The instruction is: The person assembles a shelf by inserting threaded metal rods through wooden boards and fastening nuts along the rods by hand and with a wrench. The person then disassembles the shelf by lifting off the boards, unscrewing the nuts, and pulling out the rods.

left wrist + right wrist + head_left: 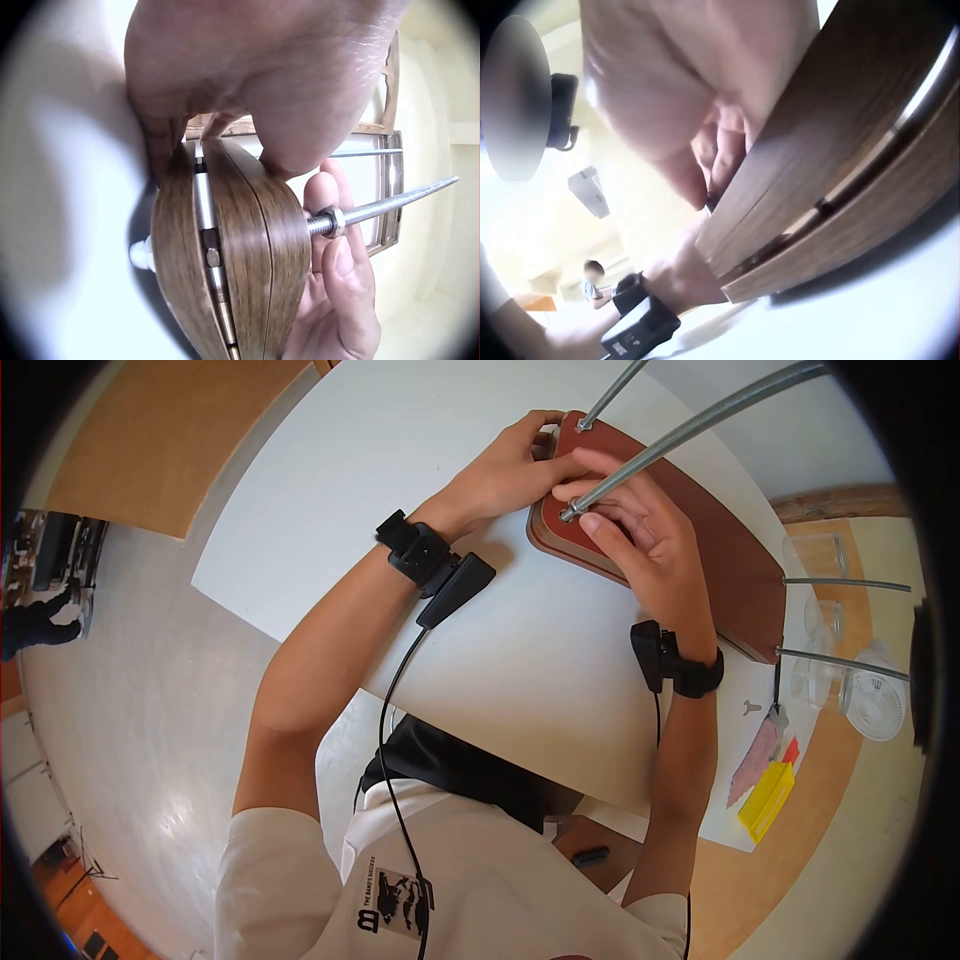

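A reddish-brown wooden board [725,545] lies on the white table with metal rods standing out of it. In the left wrist view its layered wood-grain edge [251,247] shows metal parts in a gap. My left hand [505,475] grips the board's end, thumb on the upper face and fingers around the far side. My right hand [650,545] reaches over the board and pinches the hex nut [337,223] at the foot of the near metal rod [690,432] between thumb and fingertip. In the right wrist view the palm and the board hide most of that rod.
Another rod [610,395] rises from the board's far corner, and two more rods [845,660] point right. A small metal piece [752,707], a pink cloth [755,760] and a yellow packet [767,800] lie at the right. Clear plastic cups [873,705] are beyond them.
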Demonstrator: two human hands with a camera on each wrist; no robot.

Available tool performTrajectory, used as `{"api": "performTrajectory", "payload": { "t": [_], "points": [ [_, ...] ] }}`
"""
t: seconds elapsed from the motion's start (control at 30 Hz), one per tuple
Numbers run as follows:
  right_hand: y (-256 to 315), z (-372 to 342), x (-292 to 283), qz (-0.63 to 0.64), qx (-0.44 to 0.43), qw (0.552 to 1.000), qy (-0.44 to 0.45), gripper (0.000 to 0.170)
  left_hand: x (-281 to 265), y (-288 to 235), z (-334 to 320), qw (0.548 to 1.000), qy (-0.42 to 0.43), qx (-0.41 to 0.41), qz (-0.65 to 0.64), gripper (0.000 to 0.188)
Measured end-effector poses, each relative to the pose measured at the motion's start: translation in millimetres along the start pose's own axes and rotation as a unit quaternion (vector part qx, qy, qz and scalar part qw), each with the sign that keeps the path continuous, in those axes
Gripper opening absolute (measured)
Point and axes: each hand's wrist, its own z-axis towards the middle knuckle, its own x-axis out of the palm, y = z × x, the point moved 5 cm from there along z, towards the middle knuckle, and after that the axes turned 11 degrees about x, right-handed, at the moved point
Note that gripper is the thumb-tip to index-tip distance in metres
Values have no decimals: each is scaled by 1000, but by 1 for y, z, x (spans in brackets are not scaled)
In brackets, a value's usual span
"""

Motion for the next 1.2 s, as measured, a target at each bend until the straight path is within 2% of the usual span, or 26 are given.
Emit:
{"api": "performTrajectory", "payload": {
  "t": [0.03,0.1,0.23,0.3,0.33,0.4,0.43,0.5,0.63,0.7,0.83,0.9,1.0,1.13,1.2],
  "points": [
    [0,0,2,0,0,1000,0,47,0,1,0,1000,-2,-2,-6,71],
    [4,-1,4,-61,-58,996,-39,48,0,0,1,1000,-3,-3,-13,70],
    [-12,1,1,-90,-8,994,-57,52,2,2,1,1000,-3,-22,-18,70],
    [-13,2,0,-32,-31,999,-21,53,1,1,1,1000,-9,-17,-15,70],
    [-10,2,-4,-32,-31,999,-21,53,1,1,1,1000,-8,-19,-14,70],
    [-3,3,-12,75,-20,997,-21,55,1,-2,1,1000,-8,-20,-13,70],
    [-4,2,-9,75,-20,997,-21,55,2,-3,0,1000,-7,-27,-11,69],
    [-3,0,-1,-26,-43,998,-49,52,2,-4,0,999,-6,-34,-9,69],
    [-9,0,-2,-84,1,995,-48,55,3,0,0,1000,-1,-21,-13,70],
    [-12,2,-2,12,-32,999,-3,54,2,-4,-1,1000,-5,-10,-2,70],
    [-6,1,-7,71,-51,995,-39,52,2,-3,-1,999,-4,-30,-12,71],
    [-10,1,-3,-39,-55,998,-20,48,2,-1,0,999,-2,-33,-18,71],
    [-11,1,0,-48,-22,999,-1,50,2,-2,-1,1000,-7,-20,-9,71],
    [-6,0,3,-32,-41,999,5,51,1,-2,0,1000,-4,-20,-5,64],
    [-5,-1,2,-43,-54,997,-40,50,2,-4,0,1000,-2,-23,-9,63]
  ]
}}
